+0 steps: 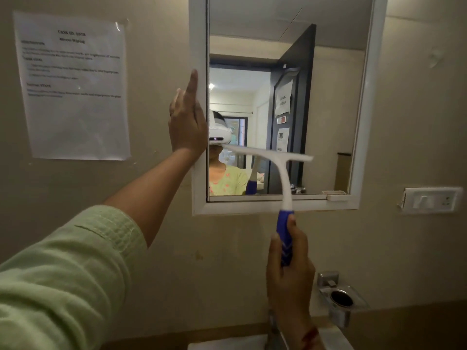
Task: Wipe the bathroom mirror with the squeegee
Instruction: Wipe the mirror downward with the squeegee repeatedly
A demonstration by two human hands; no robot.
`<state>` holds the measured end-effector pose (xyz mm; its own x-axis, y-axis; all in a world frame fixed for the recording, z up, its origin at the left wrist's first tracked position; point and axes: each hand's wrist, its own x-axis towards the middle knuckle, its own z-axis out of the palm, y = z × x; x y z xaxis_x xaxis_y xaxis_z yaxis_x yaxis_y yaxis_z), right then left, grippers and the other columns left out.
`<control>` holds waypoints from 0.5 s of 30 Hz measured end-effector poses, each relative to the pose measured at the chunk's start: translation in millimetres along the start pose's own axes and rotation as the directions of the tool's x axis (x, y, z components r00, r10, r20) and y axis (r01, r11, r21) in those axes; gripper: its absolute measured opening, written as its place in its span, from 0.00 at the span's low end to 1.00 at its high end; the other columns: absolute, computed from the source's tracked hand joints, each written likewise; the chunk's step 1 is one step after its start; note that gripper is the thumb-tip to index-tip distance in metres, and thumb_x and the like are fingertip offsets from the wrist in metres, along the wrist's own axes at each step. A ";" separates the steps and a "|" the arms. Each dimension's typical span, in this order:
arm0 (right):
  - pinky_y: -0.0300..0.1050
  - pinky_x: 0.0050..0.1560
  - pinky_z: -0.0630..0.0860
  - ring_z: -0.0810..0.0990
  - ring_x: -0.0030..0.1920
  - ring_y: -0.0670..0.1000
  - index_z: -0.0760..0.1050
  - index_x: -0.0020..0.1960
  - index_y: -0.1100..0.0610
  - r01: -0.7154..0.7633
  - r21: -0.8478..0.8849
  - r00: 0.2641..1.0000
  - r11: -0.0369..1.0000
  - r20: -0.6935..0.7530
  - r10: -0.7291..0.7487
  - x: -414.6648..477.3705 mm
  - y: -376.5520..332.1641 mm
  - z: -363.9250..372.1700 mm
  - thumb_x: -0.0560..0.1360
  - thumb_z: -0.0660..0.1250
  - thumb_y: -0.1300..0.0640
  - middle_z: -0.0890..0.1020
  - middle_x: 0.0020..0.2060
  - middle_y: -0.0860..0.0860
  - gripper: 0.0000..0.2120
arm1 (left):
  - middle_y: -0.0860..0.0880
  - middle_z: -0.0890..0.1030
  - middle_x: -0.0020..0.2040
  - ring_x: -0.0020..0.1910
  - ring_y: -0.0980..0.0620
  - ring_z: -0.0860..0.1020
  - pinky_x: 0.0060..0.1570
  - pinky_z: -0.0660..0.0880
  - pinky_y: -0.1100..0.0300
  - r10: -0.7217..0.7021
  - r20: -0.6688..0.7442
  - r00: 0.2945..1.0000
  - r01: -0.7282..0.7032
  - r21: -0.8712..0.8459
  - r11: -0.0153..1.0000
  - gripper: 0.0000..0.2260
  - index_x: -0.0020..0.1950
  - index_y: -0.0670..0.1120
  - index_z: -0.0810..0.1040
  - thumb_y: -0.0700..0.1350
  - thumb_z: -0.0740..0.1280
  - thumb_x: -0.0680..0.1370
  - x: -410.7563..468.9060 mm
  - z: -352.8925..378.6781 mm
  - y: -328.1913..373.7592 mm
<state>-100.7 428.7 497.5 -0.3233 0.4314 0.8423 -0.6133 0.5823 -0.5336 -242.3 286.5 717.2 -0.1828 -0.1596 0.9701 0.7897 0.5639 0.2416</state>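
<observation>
The right hand (290, 269) is at 5 o'clock in the view, below the mirror (283, 97), its grip clamped around the blue handle of the squeegee (284, 188). The thumb lies up along the handle's right side and the fingers wrap it from the left. The squeegee stands nearly upright: its white neck rises past the lower edge of the white mirror frame (366, 122) and ends in a white blade that runs across the lower half of the glass, tilted slightly down toward 3 o'clock. Whether the blade touches the glass cannot be told.

The left hand (187, 122) is at 9 o'clock from the mirror's centre, open and flat, fingers together and pointing to 12 o'clock, resting against the left side of the frame; it holds nothing. Its forearm stretches back toward 8 o'clock into a light green sleeve (63, 274).

On the wall at 10 o'clock hangs 1 printed sheet of paper (73, 87), its text blurred. At 3 o'clock from the mirror's lower corner sits a white switch plate (432, 199). At 5 o'clock, just right of the right hand, a metal holder (338, 299) is fixed to the wall. The glass reflects an open dark door and the person in a green top.
</observation>
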 end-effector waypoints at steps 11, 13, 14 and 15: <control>0.37 0.34 0.75 0.77 0.36 0.44 0.63 0.66 0.50 0.328 -0.089 0.932 0.940 -0.129 -0.337 198.4 -50.4 23.5 0.79 0.57 0.50 0.79 0.43 0.49 0.16 | 0.41 0.62 0.74 0.73 0.42 0.60 0.68 0.63 0.43 0.034 -0.031 0.999 -0.031 0.088 0.996 0.22 0.75 0.51 0.57 0.41 0.51 0.80 1.6 3.5 -3.7; 0.34 0.33 0.75 0.77 0.34 0.42 0.63 0.65 0.51 0.343 -0.093 0.923 0.935 -0.151 -0.354 224.2 -56.8 27.0 0.79 0.57 0.51 0.77 0.39 0.44 0.16 | 0.41 0.62 0.74 0.73 0.42 0.60 0.68 0.63 0.41 0.034 -0.025 0.999 -0.031 0.091 0.995 0.22 0.75 0.51 0.57 0.39 0.53 0.80 1.6 2.9 -1.9; 0.31 0.31 0.73 0.77 0.33 0.41 0.64 0.65 0.52 0.350 -0.084 0.918 0.933 -0.166 -0.360 235.4 -59.3 28.1 0.79 0.58 0.51 0.75 0.37 0.41 0.15 | 0.41 0.63 0.73 0.73 0.42 0.61 0.67 0.64 0.40 0.031 -0.018 0.999 -0.029 0.091 0.995 0.22 0.75 0.51 0.57 0.39 0.53 0.80 0.7 3.1 -1.8; 0.28 0.29 0.72 0.77 0.33 0.38 0.65 0.64 0.53 0.362 -0.071 0.911 0.929 -0.182 -0.369 246.2 -62.0 28.7 0.79 0.58 0.52 0.73 0.34 0.39 0.15 | 0.41 0.64 0.73 0.72 0.41 0.61 0.67 0.64 0.41 0.031 -0.016 0.999 -0.029 0.092 0.995 0.22 0.74 0.50 0.58 0.39 0.53 0.80 0.3 2.8 -1.8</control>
<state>-162.9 479.1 740.1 0.0633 0.3039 0.9506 -0.6360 0.7463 -0.1962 -245.4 287.7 717.0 -0.1491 -0.1547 0.9766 0.7377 0.6403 0.2141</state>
